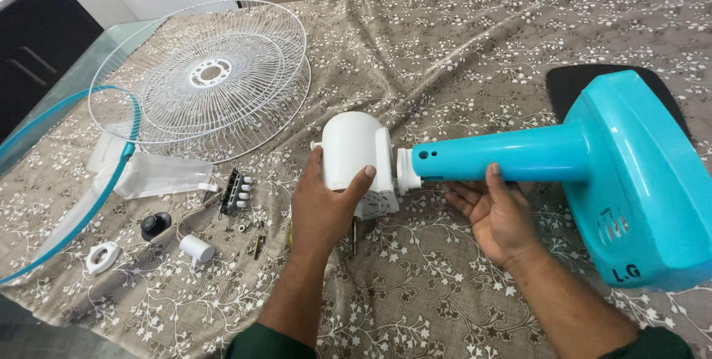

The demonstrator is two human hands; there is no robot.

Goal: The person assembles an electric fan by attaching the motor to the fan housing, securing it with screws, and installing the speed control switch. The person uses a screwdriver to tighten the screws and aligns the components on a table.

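Fan's white motor housing (354, 153) is a rounded, smooth cylinder w/ a perforated white bracket under it, joined to a white collar that meets the turquoise neck tube (498, 156). Tube has one small dark hole near the collar end & runs right into the big turquoise base shell (644, 181), which lies tilted on the floral tablecloth (460, 55), partly over a black pad (575, 84). Whole assembly sits centre-right on the table, lying on its side.

Containers: a clear plastic bag (159, 175) lies left of centre, flat, w/ sth pale inside; can't tell what. No other bins or trays.

Left hand (322, 203) wraps the motor housing from the near side: thumb up along the left face, index over the front lower edge, fingers curled & gripping it. Right hand (498, 214) is palm-up under the neck tube, fingers spread fairly wide beneath it, thumb tip pressed against the tube's near side; supporting more than clamping.

Rest: two white wire fan guards (215, 81) stacked at upper left, a translucent turquoise-edged blade (70, 181) at far left over the table edge. Near the bag: black switch block w/ white buttons (236, 190), black knob (156, 224), white cap (196, 249), white ring nut (102, 257), a few small screws (256, 236); all well apart from the hands.
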